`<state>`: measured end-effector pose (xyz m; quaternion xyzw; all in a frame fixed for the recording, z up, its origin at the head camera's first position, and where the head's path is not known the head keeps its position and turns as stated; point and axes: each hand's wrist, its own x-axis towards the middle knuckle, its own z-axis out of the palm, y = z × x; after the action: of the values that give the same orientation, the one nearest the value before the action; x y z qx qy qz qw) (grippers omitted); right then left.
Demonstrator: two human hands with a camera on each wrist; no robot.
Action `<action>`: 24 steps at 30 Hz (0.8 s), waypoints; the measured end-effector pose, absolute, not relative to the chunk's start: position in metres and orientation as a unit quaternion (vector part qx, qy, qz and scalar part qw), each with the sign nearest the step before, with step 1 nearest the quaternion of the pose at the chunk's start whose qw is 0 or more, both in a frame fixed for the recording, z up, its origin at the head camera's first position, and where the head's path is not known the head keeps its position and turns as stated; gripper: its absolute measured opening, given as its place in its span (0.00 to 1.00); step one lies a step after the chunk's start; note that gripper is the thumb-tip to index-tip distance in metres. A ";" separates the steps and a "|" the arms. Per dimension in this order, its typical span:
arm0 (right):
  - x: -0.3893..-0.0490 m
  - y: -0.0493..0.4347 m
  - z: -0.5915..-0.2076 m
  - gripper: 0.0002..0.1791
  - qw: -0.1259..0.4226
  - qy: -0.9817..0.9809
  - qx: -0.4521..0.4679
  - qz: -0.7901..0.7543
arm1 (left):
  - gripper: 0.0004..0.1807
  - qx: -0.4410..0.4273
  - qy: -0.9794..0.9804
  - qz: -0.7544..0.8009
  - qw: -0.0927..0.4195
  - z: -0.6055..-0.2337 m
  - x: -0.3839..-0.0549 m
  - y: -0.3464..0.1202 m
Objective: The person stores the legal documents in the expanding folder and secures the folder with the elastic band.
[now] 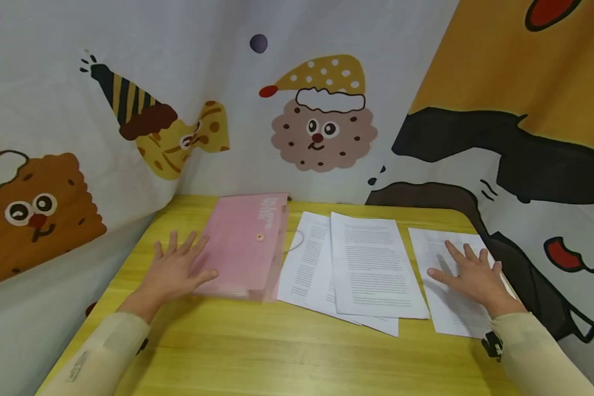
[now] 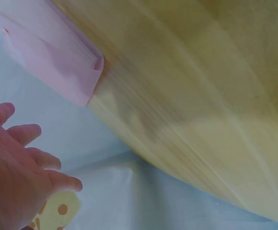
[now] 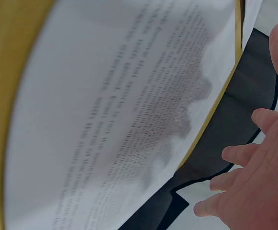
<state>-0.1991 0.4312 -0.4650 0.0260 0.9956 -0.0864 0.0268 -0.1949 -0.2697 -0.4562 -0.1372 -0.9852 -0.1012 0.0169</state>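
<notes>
A pink translucent file folder (image 1: 237, 242) with a round button and a string lies on the left half of the table. My left hand (image 1: 174, 269) spreads its fingers over the folder's left edge; in the left wrist view the hand (image 2: 19, 167) appears apart from the folder (image 2: 57, 57). On the right lies a single printed sheet (image 1: 435, 286), and my right hand (image 1: 470, 275) hovers over it with fingers spread. The right wrist view shows that sheet (image 3: 105, 110) beneath the hand (image 3: 253, 163), with a gap between. Neither hand holds anything.
Between the folder and the single sheet, overlapping printed papers (image 1: 376, 264) lie fanned out. The yellow wooden table (image 1: 277, 357) has its back edge against a cartoon-printed curtain (image 1: 218, 55), which also hangs along both sides.
</notes>
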 end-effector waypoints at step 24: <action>-0.208 0.419 -0.464 0.63 0.063 0.991 -0.005 -0.115 | 0.52 -0.153 -0.982 -0.111 0.013 -0.450 -0.194 -0.251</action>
<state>-0.2078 0.4191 -0.4639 -0.0047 0.9914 -0.1150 0.0627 -0.1944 -0.2509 -0.4498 -0.1527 -0.9819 -0.1109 0.0128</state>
